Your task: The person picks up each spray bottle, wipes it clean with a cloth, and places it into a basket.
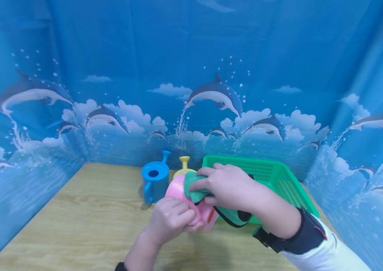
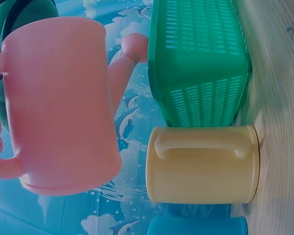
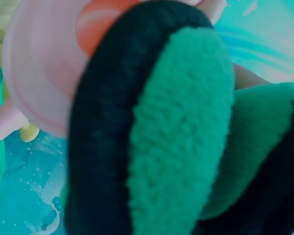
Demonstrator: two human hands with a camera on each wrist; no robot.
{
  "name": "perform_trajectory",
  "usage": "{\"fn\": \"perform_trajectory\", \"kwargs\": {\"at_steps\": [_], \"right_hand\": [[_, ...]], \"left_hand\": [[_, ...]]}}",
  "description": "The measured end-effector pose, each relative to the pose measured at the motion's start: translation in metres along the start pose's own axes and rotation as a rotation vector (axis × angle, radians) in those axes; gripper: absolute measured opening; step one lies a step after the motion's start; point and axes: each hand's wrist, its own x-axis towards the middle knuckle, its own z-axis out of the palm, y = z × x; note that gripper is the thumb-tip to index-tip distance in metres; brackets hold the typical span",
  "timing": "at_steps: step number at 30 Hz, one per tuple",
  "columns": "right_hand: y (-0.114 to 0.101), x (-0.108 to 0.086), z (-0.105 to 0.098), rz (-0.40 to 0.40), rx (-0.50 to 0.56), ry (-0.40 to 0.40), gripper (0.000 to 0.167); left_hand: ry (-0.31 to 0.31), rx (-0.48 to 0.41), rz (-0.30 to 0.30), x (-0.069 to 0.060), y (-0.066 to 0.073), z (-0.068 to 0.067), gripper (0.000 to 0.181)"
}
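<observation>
A pink watering can (image 2: 63,103) is held up above the table, its handle gripped by my left hand (image 1: 171,220). My right hand (image 1: 226,186) holds a green cloth with black edging (image 1: 194,187) against the can's side near the rim. Part of the cloth hangs below the right hand in the head view, and its fuzzy green surface (image 3: 183,132) fills much of the right wrist view. The fingertips of the right hand are partly hidden behind the cloth.
A blue watering can (image 1: 155,180) stands on the wooden table (image 1: 86,218) at the left. Beside it is a yellow watering can (image 2: 203,178), partly hidden in the head view. A green basket (image 1: 291,186) sits at the right, before a dolphin-print curtain (image 1: 164,49).
</observation>
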Motion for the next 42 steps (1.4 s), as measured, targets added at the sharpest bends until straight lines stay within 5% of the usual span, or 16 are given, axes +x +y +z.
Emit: {"fn": "perform_trajectory", "kwargs": {"at_steps": [11, 16, 23, 42], "right_hand": [[0.008, -0.020, -0.009, 0.005, 0.069, -0.034, 0.035], [0.010, -0.021, -0.007, -0.026, 0.103, 0.009, 0.031], [0.006, -0.009, -0.001, -0.025, 0.086, 0.041, 0.031], [-0.001, 0.034, 0.010, -0.070, 0.064, 0.072, 0.037]], "left_hand": [[-0.017, 0.017, 0.017, 0.002, 0.000, -0.003, 0.044], [0.053, 0.035, 0.074, 0.011, 0.000, -0.005, 0.043], [0.066, 0.035, 0.039, 0.013, 0.002, -0.008, 0.044], [0.137, 0.043, 0.074, 0.020, 0.003, -0.006, 0.046]]}}
